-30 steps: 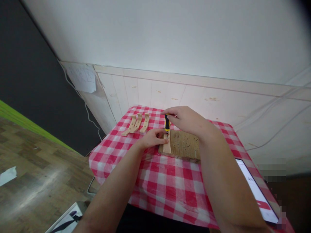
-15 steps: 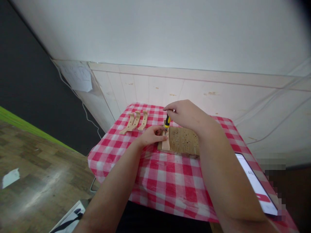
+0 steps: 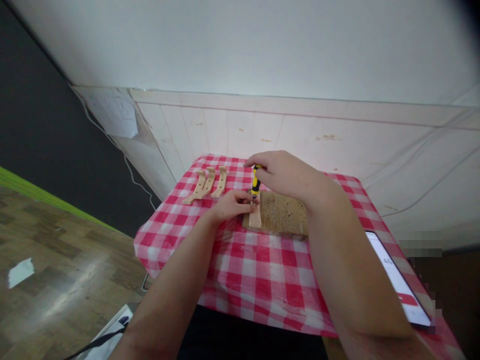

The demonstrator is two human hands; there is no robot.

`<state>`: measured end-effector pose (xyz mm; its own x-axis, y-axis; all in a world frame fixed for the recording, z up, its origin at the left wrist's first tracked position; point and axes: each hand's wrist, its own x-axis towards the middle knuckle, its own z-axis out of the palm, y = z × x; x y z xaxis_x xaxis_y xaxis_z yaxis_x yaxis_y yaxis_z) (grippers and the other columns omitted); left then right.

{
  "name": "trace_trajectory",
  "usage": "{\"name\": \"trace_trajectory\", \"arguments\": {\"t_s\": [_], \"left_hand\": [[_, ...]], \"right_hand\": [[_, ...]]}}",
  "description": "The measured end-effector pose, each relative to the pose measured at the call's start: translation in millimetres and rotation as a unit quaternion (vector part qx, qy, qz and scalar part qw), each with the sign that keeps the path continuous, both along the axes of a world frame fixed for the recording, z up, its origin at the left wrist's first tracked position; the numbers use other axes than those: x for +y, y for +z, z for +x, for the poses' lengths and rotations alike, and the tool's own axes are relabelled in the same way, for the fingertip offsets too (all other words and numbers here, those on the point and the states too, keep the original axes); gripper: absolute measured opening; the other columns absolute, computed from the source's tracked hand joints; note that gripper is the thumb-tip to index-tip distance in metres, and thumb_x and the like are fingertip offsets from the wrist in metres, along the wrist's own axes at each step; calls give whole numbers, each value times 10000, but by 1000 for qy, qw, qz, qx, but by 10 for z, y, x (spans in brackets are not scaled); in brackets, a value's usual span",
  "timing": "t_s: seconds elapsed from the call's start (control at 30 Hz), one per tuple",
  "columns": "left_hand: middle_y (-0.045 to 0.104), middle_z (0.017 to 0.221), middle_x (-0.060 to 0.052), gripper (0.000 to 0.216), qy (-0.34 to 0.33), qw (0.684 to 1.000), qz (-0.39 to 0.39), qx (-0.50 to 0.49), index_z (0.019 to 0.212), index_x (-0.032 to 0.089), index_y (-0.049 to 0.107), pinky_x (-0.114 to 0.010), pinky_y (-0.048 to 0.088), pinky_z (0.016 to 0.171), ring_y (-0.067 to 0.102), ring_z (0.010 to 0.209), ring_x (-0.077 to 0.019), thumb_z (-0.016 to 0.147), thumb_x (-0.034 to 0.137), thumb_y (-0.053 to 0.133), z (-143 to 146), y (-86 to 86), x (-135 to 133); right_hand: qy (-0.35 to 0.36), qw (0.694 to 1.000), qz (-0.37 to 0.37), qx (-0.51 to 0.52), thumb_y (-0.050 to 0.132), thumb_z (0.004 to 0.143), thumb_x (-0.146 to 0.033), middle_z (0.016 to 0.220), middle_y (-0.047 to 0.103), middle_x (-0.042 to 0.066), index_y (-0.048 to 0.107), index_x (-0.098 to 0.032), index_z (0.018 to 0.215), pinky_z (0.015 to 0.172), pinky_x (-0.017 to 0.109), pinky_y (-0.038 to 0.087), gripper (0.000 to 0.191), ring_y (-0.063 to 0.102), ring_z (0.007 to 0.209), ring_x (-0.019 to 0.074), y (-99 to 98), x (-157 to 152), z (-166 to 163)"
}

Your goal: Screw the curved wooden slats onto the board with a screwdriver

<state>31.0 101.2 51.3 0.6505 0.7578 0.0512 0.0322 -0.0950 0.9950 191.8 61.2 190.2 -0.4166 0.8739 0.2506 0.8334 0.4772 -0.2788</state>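
Observation:
A yellow and black screwdriver (image 3: 255,184) stands nearly upright, its tip down at a pale wooden piece (image 3: 255,218). My right hand (image 3: 283,172) is closed round the upper handle, with the index finger stretched over its top. At the screwdriver's tip, the thumb and fingers of my left hand (image 3: 234,205) are pinched together over the wooden piece; whatever lies between them is too small to make out. That piece rests on the left end of a brown wooden board (image 3: 283,214) dotted with many small holes.
Three curved wooden pieces (image 3: 204,184) with holes lie at the table's back left. A phone (image 3: 395,280) with a lit screen lies by the right edge, beyond my right forearm. A red-and-white checked cloth (image 3: 258,280) covers the table, which stands against a white wall (image 3: 258,50).
My right hand has shifted its hold, and more of the screwdriver's handle shows below the fingers. The screwdriver stands a little more upright. My left hand stays at its tip.

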Motion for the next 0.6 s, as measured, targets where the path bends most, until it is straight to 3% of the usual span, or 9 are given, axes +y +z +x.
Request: {"name": "trace_trajectory", "arguments": {"t_s": [0.1,0.33,0.5,0.6], "left_hand": [[638,760,-35,234,-19,998,-45,-31,795,106,717,-245,421,672,558,692,-104,647,279,768,-4,0,17],[690,814,-59,195,-10,997,-66,-34,746,117,735,-261,443,719,591,735,-117,658,286,776,3,-3,19],[699,813,-61,185,-5,999,-50,-13,753,123,745,-258,432,708,590,719,-115,664,284,769,3,-11,27],[689,756,-49,186,-1,999,-41,2,740,119,745,-247,423,669,572,673,-105,660,286,766,9,-20,36]], "right_hand": [[-1,1000,-3,-10,421,811,-135,1066,706,79,699,-198,1039,749,288,460,365,637,873,194,19,-8,26],[-2,999,-23,-24,429,834,-165,911,719,62,720,-201,921,701,278,428,306,621,769,173,62,-58,46],[-40,999,31,-20,473,820,-173,1083,674,115,674,-163,1092,734,291,436,338,616,859,197,17,0,40],[-69,997,28,-8,536,798,-217,1022,684,107,682,-156,1044,698,289,444,292,616,813,193,17,0,46]]}}
